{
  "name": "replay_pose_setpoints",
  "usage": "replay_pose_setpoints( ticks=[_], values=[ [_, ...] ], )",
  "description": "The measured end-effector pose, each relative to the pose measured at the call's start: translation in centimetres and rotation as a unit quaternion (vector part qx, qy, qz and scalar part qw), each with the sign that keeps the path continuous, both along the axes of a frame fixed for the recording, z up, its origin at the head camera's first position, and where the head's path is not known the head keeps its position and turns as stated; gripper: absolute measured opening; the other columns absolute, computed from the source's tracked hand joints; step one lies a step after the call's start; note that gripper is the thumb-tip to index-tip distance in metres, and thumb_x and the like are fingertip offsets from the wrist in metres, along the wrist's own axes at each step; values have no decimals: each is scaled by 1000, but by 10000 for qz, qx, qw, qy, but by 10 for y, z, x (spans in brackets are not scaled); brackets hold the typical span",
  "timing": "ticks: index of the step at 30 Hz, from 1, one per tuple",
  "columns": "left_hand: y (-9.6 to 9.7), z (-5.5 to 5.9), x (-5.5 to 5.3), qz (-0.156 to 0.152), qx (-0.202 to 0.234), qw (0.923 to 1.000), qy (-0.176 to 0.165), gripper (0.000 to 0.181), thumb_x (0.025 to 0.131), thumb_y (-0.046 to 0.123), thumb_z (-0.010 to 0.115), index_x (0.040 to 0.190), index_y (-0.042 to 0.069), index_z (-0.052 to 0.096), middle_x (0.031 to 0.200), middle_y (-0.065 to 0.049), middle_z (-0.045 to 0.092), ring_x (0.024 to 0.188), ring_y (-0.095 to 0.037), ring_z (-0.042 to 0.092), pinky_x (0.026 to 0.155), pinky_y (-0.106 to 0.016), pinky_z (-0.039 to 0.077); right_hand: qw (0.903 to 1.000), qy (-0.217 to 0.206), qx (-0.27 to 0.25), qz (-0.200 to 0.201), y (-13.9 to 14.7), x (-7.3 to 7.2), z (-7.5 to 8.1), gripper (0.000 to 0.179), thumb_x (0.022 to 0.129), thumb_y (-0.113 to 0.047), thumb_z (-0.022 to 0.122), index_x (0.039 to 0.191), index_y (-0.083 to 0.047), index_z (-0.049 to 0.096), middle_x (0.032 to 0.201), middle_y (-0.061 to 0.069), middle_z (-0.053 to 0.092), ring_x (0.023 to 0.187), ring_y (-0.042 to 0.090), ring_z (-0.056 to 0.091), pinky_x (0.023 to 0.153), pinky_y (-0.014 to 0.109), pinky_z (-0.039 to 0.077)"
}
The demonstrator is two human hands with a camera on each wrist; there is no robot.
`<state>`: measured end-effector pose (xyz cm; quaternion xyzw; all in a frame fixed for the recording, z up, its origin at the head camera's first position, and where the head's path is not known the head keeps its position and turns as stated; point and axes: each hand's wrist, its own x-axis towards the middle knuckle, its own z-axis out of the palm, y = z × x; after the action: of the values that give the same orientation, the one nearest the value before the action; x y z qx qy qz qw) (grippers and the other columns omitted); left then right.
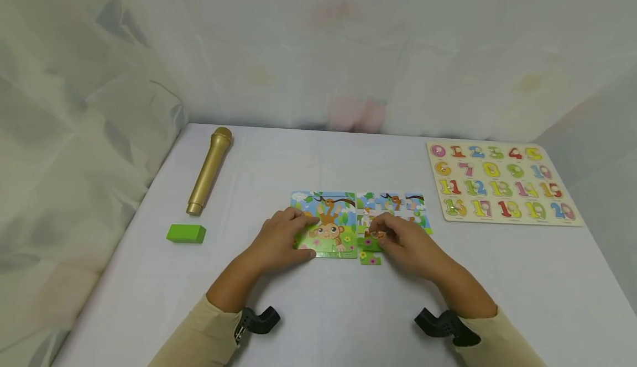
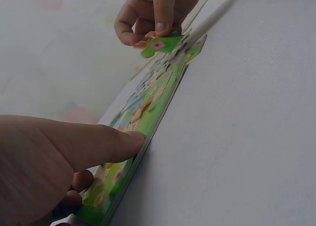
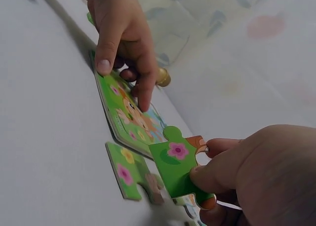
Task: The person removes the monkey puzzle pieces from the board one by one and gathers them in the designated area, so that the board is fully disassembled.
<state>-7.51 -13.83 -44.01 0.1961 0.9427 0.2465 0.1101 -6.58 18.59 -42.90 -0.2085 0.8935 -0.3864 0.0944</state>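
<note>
A jigsaw board [image 1: 338,255] with a monkey picture lies mid-table. My left hand [image 1: 283,239] rests over its left part, index finger stretched across the picture and thumb [image 2: 129,143] on the near edge. Just right of the board, my right hand [image 1: 410,246] pinches a green puzzle piece [image 3: 170,169] between thumb and fingers. This piece bears a pink flower and brown patches, and is held tilted above the loose pieces. Another green piece [image 1: 370,259] with flowers lies flat below it. Several more loose pieces [image 1: 392,201] lie behind the right hand, partly hidden by it.
A gold toy microphone [image 1: 210,171] lies at the back left, with a green block [image 1: 186,233] in front of it. On the right is a number puzzle board [image 1: 507,184]. Patterned cloth [image 1: 278,52] rises behind the white table [image 1: 328,312].
</note>
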Motion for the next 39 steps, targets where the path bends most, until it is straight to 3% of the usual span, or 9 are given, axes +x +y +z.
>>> replay_pose_setpoints(
  ticks=[13,27,33,39],
  values=[
    [-2,-3,0,-25,78,10000,39,68,85,37,90,147,24,66,136,-3,57,124,-28,51,99,-53,42,9995,263,-98,-133,36,14,-1,23,103,1,63,110,-20,65,105,-14,71,94,10,62,84,32,52],
    [-2,-2,0,16,85,10000,-10,68,85,37,90,147,23,65,135,-4,57,122,-28,50,99,-51,41,9991,-178,147,-349,44,23,-4,26,103,1,65,114,-21,66,104,-9,68,90,13,58,79,29,51],
    [-2,-4,-1,8,96,10000,6,68,86,37,89,147,24,65,135,-4,57,122,-27,50,100,-53,41,9995,47,127,-294,43,23,-10,25,104,-1,66,113,-24,65,103,-10,67,84,10,57,75,28,50],
    [-2,-3,0,23,76,10000,-17,69,85,38,90,148,24,65,135,-3,56,123,-27,50,101,-53,41,9983,366,252,-373,42,26,-13,29,97,3,71,110,-23,67,106,-10,63,89,11,55,78,29,49]
  ],
)
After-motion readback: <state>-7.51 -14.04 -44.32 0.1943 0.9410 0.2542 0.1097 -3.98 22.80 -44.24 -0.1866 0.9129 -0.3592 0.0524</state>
